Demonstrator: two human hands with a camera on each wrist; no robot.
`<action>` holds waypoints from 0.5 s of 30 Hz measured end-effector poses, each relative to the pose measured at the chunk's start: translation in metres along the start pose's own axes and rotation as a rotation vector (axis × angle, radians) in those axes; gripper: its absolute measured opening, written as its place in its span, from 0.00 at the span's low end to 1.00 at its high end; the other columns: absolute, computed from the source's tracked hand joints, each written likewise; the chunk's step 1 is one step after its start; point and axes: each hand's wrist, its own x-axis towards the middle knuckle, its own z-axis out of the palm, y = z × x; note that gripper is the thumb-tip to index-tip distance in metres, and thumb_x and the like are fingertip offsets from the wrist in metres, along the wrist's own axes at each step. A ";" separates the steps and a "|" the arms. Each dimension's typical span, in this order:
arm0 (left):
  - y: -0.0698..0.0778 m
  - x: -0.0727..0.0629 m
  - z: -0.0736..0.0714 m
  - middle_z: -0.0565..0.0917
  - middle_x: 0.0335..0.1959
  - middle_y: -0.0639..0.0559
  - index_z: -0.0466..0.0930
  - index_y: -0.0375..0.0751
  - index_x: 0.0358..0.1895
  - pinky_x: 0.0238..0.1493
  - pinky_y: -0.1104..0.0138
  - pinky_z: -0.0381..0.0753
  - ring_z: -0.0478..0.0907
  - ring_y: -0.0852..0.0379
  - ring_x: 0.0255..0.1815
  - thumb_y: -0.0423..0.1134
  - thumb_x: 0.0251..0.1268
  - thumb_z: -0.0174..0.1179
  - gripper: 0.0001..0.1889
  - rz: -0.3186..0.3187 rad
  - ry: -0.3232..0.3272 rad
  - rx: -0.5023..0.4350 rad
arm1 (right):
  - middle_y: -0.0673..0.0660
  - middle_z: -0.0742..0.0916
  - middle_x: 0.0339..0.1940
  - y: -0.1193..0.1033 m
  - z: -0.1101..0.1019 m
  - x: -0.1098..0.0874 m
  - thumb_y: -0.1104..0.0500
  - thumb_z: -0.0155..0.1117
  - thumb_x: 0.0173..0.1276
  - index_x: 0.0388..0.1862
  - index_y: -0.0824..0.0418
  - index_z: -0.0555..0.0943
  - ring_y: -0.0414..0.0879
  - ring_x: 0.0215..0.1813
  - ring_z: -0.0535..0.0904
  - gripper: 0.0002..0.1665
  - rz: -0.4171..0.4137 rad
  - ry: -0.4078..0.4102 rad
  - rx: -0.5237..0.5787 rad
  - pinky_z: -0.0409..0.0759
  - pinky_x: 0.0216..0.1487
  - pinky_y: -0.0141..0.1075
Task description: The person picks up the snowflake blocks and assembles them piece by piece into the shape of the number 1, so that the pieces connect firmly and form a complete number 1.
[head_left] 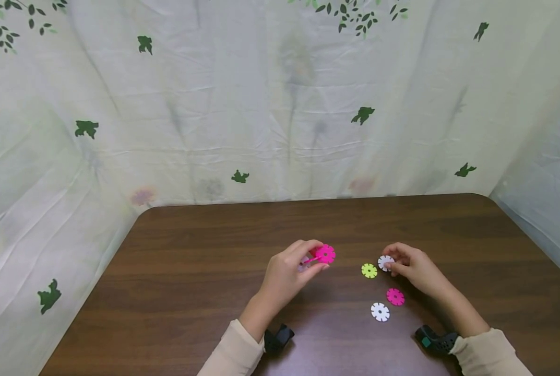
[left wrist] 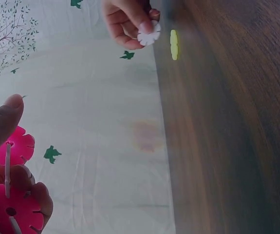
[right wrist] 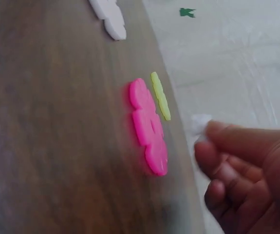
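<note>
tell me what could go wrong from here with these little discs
The right hand pinches a white disc near its rim, so it might slip out. Squeezing too hard with the left hand could loosen the pink-and-white cluster it holds. The yellow disc lies close to the right hand and could get nudged.

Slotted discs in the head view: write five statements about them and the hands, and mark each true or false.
1. The right hand pinches a white disc. True.
2. The yellow disc lies on the table. True.
3. The left hand holds nothing. False: the left hand holds pink discs.
4. Two pink discs lie on the table. False: one loose pink disc lies there.
5. Another white disc lies nearer the wearer than the yellow disc. True.
</note>
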 end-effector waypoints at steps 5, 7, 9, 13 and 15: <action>0.000 0.000 0.001 0.79 0.31 0.55 0.78 0.39 0.42 0.28 0.80 0.71 0.75 0.65 0.28 0.39 0.42 0.71 0.20 0.000 0.005 0.001 | 0.54 0.80 0.28 -0.012 -0.001 0.003 0.65 0.62 0.59 0.42 0.66 0.75 0.44 0.26 0.76 0.12 -0.031 0.016 0.015 0.76 0.28 0.34; 0.000 0.000 0.001 0.79 0.30 0.55 0.78 0.39 0.42 0.28 0.80 0.71 0.74 0.65 0.28 0.39 0.42 0.71 0.20 -0.001 0.005 0.003 | 0.54 0.81 0.28 -0.018 -0.001 0.004 0.65 0.62 0.59 0.42 0.65 0.75 0.45 0.26 0.77 0.12 -0.045 0.023 0.004 0.76 0.28 0.34; 0.000 0.000 0.001 0.79 0.30 0.55 0.78 0.39 0.42 0.28 0.80 0.71 0.74 0.65 0.28 0.39 0.43 0.71 0.20 -0.003 0.001 0.005 | 0.53 0.81 0.28 -0.023 -0.001 0.007 0.65 0.62 0.60 0.43 0.64 0.76 0.46 0.27 0.78 0.12 -0.054 0.031 0.003 0.77 0.29 0.33; 0.000 0.000 0.001 0.79 0.30 0.56 0.78 0.39 0.43 0.28 0.80 0.70 0.74 0.66 0.28 0.39 0.44 0.71 0.20 -0.012 -0.009 0.007 | 0.54 0.81 0.29 -0.035 0.000 0.012 0.64 0.63 0.59 0.41 0.64 0.76 0.47 0.29 0.79 0.12 -0.054 0.040 0.034 0.78 0.31 0.34; 0.000 -0.001 0.001 0.79 0.31 0.56 0.78 0.39 0.43 0.29 0.81 0.70 0.74 0.66 0.29 0.39 0.44 0.70 0.20 -0.016 -0.013 0.005 | 0.54 0.82 0.29 -0.043 0.001 0.014 0.63 0.63 0.58 0.40 0.65 0.76 0.48 0.29 0.79 0.11 -0.062 0.044 0.052 0.78 0.31 0.35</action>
